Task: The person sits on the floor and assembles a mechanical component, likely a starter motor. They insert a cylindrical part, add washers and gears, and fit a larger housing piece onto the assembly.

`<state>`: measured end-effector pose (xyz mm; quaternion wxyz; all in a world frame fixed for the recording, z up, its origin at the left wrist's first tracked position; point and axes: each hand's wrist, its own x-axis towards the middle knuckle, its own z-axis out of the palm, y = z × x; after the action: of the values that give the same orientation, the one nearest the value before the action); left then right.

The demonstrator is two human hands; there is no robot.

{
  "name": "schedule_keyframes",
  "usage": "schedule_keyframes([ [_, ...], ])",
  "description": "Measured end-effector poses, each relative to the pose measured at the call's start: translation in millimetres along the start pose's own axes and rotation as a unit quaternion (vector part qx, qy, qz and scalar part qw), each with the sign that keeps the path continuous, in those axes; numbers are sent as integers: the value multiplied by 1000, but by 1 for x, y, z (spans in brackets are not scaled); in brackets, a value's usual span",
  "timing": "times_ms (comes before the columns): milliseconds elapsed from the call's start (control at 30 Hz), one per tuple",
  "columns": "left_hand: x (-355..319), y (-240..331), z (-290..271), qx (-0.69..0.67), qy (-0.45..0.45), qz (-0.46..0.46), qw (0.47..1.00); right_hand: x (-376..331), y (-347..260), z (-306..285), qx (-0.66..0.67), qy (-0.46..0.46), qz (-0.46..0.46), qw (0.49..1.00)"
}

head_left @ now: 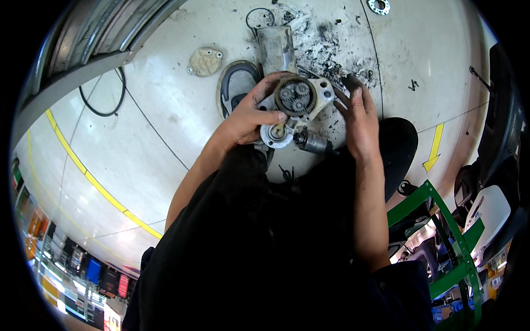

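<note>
In my left hand (pixel 253 113) is a starter motor front housing (pixel 319 98), silvery metal with a mounting ear on its right. The fingers wrap its far left side and the thumb presses near its lower edge. Facing up in it is a planetary gear set (pixel 296 96), a dark toothed ring around smaller gears. Below this sits a round silver part (pixel 276 135), and a dark cylindrical solenoid (pixel 312 142) points right from it. My right hand (pixel 360 118) is just right of the housing, fingers apart and blackened, holding nothing.
A grey metal cylinder casing (pixel 276 48) lies beyond the housing, near a thin black ring (pixel 260 18). Black grime (pixel 337 44) covers the floor there. A tan cover plate (pixel 205 62) lies left, beside a shoe (pixel 238 83). A green metal frame (pixel 441 226) stands at right.
</note>
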<state>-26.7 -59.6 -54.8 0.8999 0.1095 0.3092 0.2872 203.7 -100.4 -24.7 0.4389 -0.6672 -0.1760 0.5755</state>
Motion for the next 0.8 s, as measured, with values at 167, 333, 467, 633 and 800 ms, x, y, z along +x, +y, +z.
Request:
schedule_keyframes([
  [167,0,1,-10,-100,-22,-33,994,2,-21,-31,-260,-21,-1,965],
  [333,-1,6,-5,-108,-39,-53,992,-27,6,-32,-646,-263,32,716],
  [467,0,-2,-14,-74,-36,-57,995,-27,30,-11,-730,-305,115,600],
  [633,-2,-3,-14,-193,-52,-25,980,-16,38,-8,-736,-339,74,581],
  [800,1,-12,-30,-96,-44,3,994,-8,18,-20,-652,-314,58,687],
])
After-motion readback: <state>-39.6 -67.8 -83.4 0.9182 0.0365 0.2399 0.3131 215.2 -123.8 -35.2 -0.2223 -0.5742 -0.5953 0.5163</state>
